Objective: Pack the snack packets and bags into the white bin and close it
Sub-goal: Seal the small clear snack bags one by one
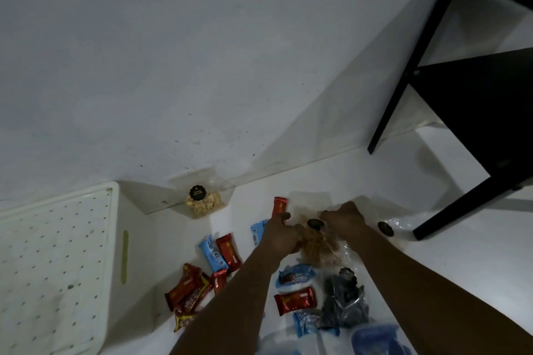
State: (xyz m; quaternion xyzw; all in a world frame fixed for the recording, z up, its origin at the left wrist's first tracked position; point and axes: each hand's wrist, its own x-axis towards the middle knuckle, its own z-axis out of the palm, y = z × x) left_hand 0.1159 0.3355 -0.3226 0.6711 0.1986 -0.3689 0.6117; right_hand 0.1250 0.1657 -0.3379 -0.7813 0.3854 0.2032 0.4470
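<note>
The white bin (127,210) stands at the left with its perforated lid (52,262) on top. Red and blue snack packets (222,253) lie scattered on the white floor. A clear bag of tan snacks (320,251) with a black round label lies in the middle. My left hand (279,236) grips its left side and my right hand (343,219) grips its top right. Against the wall sits a clear bag of nuts (203,202). A clear bag of dark snacks (344,300) lies near my right forearm.
A black table frame (450,95) stands at the right, one leg on the floor by another clear bag with a black label (386,228). A blue-lidded container (377,340) sits at the bottom edge. The white wall runs behind.
</note>
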